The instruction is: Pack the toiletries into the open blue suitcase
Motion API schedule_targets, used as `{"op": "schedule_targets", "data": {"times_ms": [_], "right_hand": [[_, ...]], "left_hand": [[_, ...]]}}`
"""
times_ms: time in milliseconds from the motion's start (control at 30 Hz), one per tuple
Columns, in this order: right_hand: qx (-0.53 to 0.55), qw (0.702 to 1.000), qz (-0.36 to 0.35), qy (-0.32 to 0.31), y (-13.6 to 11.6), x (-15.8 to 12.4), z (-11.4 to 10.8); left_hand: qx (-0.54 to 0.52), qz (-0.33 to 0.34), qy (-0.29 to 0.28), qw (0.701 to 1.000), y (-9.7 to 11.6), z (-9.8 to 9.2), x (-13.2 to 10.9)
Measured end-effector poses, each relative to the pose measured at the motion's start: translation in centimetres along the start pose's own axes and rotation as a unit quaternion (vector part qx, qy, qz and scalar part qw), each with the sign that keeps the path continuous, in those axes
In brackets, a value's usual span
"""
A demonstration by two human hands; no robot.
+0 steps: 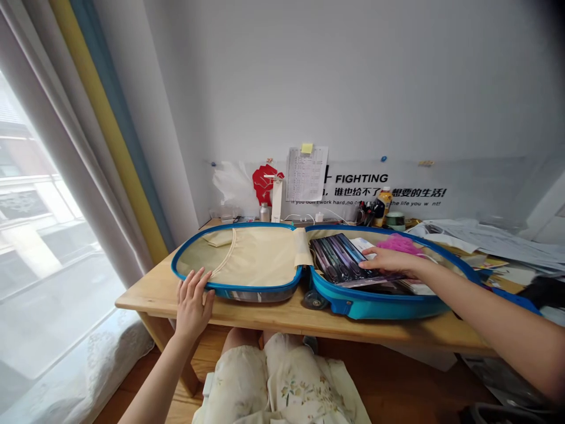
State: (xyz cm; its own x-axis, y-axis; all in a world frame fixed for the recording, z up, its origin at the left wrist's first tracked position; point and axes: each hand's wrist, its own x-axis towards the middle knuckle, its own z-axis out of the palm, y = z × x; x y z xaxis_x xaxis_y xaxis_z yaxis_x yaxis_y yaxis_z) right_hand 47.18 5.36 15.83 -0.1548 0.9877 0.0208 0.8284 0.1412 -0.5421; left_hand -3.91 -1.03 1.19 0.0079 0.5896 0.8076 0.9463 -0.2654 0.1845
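Observation:
A blue suitcase (353,301) lies open on a wooden desk (150,292), its beige-lined lid (251,253) flat to the left. My left hand (193,299) rests open on the lid's near rim, fingers spread upward. My right hand (388,261) lies flat, fingers stretched out, on dark glossy packets (338,259) packed in the right half. A pink fluffy item (399,242) sits just behind that hand.
Bottles, a pen holder (368,213) and a small metal can (264,212) line the wall. Loose papers (489,238) pile up on the desk's right side. A curtain and window (53,235) stand at left. My lap in a floral skirt (282,383) is under the desk edge.

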Motion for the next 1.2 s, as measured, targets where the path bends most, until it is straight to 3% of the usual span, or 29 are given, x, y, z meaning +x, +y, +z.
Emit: {"op": "schedule_targets", "data": {"times_ms": [233,467,633,767,833,933,1067,1200], "right_hand": [[-0.029,0.998,0.05,0.024,-1.1,0.3,-0.3],[-0.033,0.985,0.128,0.111,-2.7,1.2,-4.3],[-0.013,0.993,0.064,0.097,-7.1,3.5,-5.0],[-0.017,0.998,-0.043,0.05,-13.1,7.4,-2.1],[-0.032,0.989,-0.144,0.004,-16.2,9.6,0.5],[-0.05,0.973,-0.221,-0.042,-20.1,12.8,5.2],[-0.091,0.953,-0.275,-0.087,-23.4,16.0,10.3],[-0.144,0.931,-0.31,-0.128,-25.3,18.4,13.1]], "left_hand": [[-0.002,-0.015,0.021,1.0,-0.5,1.1,-0.4],[-0.037,-0.033,0.06,0.997,0.1,1.4,1.8],[-0.057,-0.035,0.103,0.992,1.1,2.1,2.4],[-0.059,-0.042,0.098,0.993,0.9,2.2,2.2],[-0.058,-0.039,0.1,0.993,0.8,2.2,2.2],[-0.054,-0.032,0.11,0.992,0.9,2.2,2.2],[-0.055,-0.039,0.104,0.992,0.9,2.3,2.2],[-0.053,-0.039,0.099,0.993,0.8,2.3,2.2]]}}
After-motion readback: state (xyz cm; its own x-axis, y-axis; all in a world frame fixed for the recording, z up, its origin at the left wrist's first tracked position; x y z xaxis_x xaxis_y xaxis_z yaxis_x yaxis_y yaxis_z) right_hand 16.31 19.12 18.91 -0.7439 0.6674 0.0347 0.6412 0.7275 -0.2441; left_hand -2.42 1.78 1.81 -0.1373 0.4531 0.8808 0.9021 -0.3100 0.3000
